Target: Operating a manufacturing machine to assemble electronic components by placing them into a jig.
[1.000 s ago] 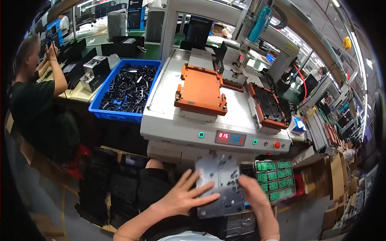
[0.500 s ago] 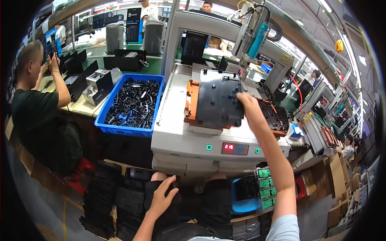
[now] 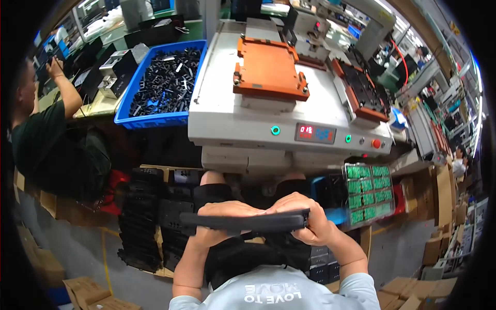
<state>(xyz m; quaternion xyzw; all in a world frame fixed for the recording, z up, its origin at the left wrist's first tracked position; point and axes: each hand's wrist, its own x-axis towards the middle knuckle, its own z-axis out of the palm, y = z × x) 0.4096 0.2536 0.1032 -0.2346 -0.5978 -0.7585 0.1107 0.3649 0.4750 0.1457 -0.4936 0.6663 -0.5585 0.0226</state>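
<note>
Close to my body I hold a black plastic panel point(image 3: 243, 223), turned almost edge-on, so its broad faces are mostly hidden. My left hand point(image 3: 219, 213) is closed around its left part, and my right hand point(image 3: 309, 217) grips it near the right end. Beyond them, on the white machine, an orange fixture point(image 3: 268, 70) lies bare, with small clamps at its corners. To its right another orange fixture point(image 3: 373, 109) carries a black plastic part point(image 3: 361, 85).
Left of the machine stands a blue bin point(image 3: 150, 120) of small black parts. Stacked black panels point(image 3: 138, 222) lie at lower left. A tray of green circuit boards point(image 3: 368, 194) sits at right. The machine's front has a lit control panel point(image 3: 315, 133). A co-worker point(image 3: 57, 134) sits at left.
The black panel has come off the orange fixture and down toward my body. My left hand has joined my right on it. The view has tilted downward.
</note>
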